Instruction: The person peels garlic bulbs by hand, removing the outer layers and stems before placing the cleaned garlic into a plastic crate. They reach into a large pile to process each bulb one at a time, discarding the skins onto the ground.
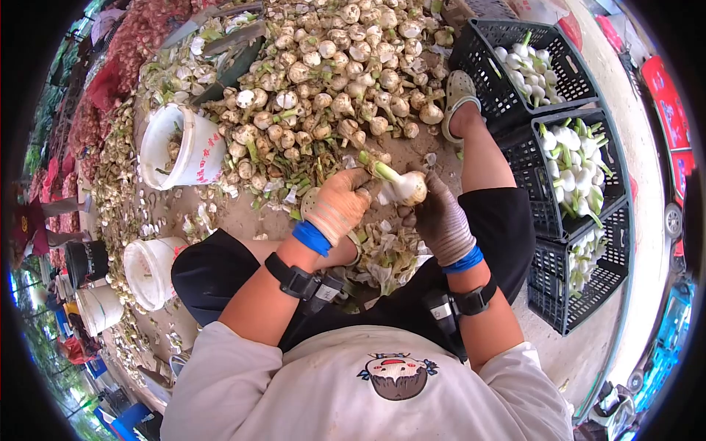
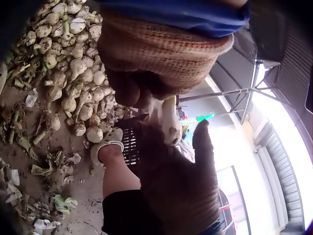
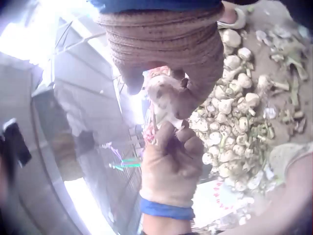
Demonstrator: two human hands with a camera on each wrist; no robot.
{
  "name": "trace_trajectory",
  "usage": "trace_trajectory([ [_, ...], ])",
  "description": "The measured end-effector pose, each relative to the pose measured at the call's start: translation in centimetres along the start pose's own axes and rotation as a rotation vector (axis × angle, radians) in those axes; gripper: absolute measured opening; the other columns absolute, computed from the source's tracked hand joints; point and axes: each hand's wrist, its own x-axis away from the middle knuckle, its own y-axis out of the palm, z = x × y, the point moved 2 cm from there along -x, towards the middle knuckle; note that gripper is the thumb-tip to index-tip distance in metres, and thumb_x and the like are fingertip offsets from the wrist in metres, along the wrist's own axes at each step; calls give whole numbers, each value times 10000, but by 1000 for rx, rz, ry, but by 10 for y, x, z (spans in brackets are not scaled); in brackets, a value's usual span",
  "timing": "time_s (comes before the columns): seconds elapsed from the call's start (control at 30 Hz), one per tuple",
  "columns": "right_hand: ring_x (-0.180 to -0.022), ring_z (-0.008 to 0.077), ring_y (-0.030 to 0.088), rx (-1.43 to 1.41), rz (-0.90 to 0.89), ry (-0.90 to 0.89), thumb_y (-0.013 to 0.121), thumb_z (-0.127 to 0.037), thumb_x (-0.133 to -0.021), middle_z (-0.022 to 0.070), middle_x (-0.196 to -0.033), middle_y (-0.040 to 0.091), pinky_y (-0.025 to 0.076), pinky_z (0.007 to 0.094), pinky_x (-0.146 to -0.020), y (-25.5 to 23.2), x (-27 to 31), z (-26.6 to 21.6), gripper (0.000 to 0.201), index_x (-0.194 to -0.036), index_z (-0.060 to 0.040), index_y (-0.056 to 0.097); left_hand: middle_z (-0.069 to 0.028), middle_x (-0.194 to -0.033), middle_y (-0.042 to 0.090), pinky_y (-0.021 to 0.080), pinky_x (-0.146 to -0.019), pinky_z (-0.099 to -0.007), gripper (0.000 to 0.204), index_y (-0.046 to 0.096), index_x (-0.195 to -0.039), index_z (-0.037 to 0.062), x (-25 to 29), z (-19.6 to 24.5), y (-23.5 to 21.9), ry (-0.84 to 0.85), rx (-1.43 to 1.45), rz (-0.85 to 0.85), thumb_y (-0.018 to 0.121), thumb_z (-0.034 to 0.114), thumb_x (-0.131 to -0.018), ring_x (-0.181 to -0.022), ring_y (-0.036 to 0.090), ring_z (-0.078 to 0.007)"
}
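Observation:
Both hands wear dirty knitted gloves and meet at one garlic bulb (image 1: 413,189) in front of the knees. The left hand (image 1: 340,204) pinches it on the stem side, where a pale green stem (image 1: 384,171) sticks out. On the other side, the right hand (image 1: 443,220) has its fingers round the root end; in the right wrist view the white bulb (image 3: 162,98) shows between its thumb and fingers. The left wrist view shows loose whitish skin (image 2: 155,111) hanging beside the stem, under the left fingers.
A large heap of unpeeled garlic (image 1: 331,81) lies ahead. Black crates (image 1: 544,173) with cleaned garlic stand along the right. White buckets (image 1: 202,151) are on the left. Peeled skins and leaves (image 1: 390,257) litter the ground between the legs.

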Motion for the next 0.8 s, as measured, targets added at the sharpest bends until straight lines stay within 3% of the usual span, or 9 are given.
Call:
trace_trajectory([
  [0.13,-702,155,572,618,132,-314,520,-393,-875,131,-954,568,453,235,-533,9,9,-4,539,-1238,-13,400,-145,-1028,607,489,-781,-316,259,603,-1050,64,-1,-8,6,61,-2,129,604,184,-820,-905,597,-262],
  [0.2,-593,107,552,239,-144,211,388,-460,-926,66,-799,593,449,251,-471,-16,3,-7,452,-1118,-67,504,-162,-962,613,481,-752,-344,322,604,-1069,53,4,8,6,652,-400,101,561,37,-750,-862,591,-312],
  [0.27,-534,85,544,251,-128,312,337,-486,-936,35,-738,612,442,256,-427,-24,-2,7,460,-1031,-92,556,-147,-1009,598,472,-777,-362,335,616,-1072,84,12,21,6,624,-446,62,576,51,-741,-902,570,-333],
  [0.37,-660,134,600,651,233,-415,423,-428,-929,40,-829,631,507,296,-574,-19,-14,27,381,-1011,-79,552,-119,-997,608,470,-765,-338,253,615,-1042,49,19,31,5,875,-473,-148,607,93,-793,-881,589,-267],
  [0.47,-790,184,612,88,210,-103,438,-392,-930,61,-904,621,512,312,-692,-7,-3,25,387,-1093,-58,544,-70,-941,620,461,-767,-285,262,595,-1057,18,9,8,-7,568,-48,-413,628,113,-816,-848,581,-157],
  [0.53,-760,209,619,-342,-1,54,494,-457,-886,79,-861,625,528,327,-637,-27,-15,19,407,-1028,-82,560,-32,-904,620,454,-759,-249,277,577,-1072,-3,8,8,-14,708,-40,-457,638,104,-823,-826,555,-104],
  [0.6,-738,206,614,-387,-162,225,538,-511,-841,86,-849,616,524,318,-586,-37,-3,9,460,-1018,-86,556,-35,-924,623,465,-740,-265,292,553,-1103,4,1,-6,-17,-38,773,-267,624,79,-829,-820,563,-125],
  [0.7,-756,203,613,-433,-434,377,569,-517,-819,86,-868,609,522,298,-573,-39,-10,10,492,-1050,-83,536,-53,-941,620,489,-727,-307,251,549,-1092,6,-6,-28,-7,59,696,-27,574,47,-845,-859,585,-154],
  [0.8,-720,136,608,274,97,14,601,-466,-820,49,-854,593,516,243,-554,4,2,3,517,-1098,-40,505,-82,-949,623,497,-743,-333,283,565,-1058,35,-3,-27,-8,152,201,86,574,51,-776,-880,602,-204],
])
